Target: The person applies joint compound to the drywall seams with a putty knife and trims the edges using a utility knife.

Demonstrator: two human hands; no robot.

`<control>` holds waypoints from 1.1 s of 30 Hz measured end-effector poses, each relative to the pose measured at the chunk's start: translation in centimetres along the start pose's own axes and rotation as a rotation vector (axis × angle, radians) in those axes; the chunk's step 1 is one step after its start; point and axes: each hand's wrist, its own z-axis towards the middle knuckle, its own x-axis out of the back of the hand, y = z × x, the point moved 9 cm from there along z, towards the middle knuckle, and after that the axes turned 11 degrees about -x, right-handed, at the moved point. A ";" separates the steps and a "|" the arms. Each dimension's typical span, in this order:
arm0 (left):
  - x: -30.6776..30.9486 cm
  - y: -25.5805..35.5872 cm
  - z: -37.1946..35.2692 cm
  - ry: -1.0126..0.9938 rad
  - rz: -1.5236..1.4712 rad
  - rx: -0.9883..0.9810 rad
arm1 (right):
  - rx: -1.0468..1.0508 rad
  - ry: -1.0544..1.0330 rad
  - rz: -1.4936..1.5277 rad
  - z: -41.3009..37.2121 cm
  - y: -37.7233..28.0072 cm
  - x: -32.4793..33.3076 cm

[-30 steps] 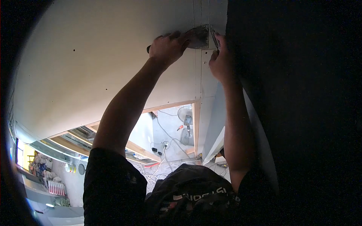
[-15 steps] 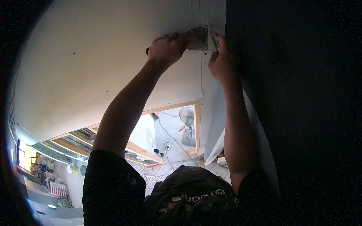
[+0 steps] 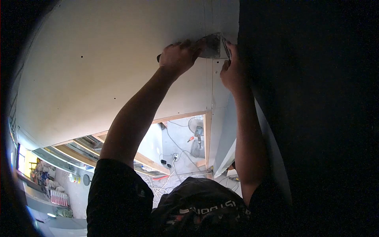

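Observation:
My left hand is closed around a wide scraper, whose dark handle end sticks out behind the palm. The grey, smeared blade lies against the pale board, over its vertical seam lines. Just right of the blade, my right hand pinches a narrow tool with a thin, light edge; shadow hides most of it, and its kind cannot be made out. The two tools are close together near the board's dark right edge.
Below the hands is a wood-framed opening with cables, a fan and a small orange object beyond it. Wooden slats run at the lower left. A white rack and piled items stand farther left. Deep shadow covers the right side.
The view has shifted, so the board, opening and both hands appear slightly lower. Both hands keep their holds, and the tools remain side by side near the seam.

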 end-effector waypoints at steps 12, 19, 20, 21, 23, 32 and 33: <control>0.1 -0.1 0.0 -0.067 -0.007 0.011 | -0.086 -0.002 -0.045 -0.4 -0.3 0.5; -0.2 -0.4 0.1 -0.236 -0.045 0.140 | -0.043 -0.011 -0.064 -0.2 -0.2 0.2; -0.2 -0.5 0.0 -0.229 -0.054 0.148 | -0.066 -0.017 -0.070 -0.2 -0.1 0.1; -0.3 -0.6 0.0 -0.222 -0.062 0.155 | -0.067 -0.018 -0.071 -0.3 -0.1 0.2; -1.0 -1.0 -0.1 -0.213 -0.071 0.141 | -0.057 -0.018 -0.054 -0.3 -0.3 0.4; 0.5 -0.5 0.2 -0.306 -0.095 0.247 | -0.050 -0.014 -0.030 -0.4 -0.2 0.1; 0.1 -0.6 0.1 -0.284 -0.093 0.212 | -0.050 -0.014 -0.030 -0.4 -0.2 0.2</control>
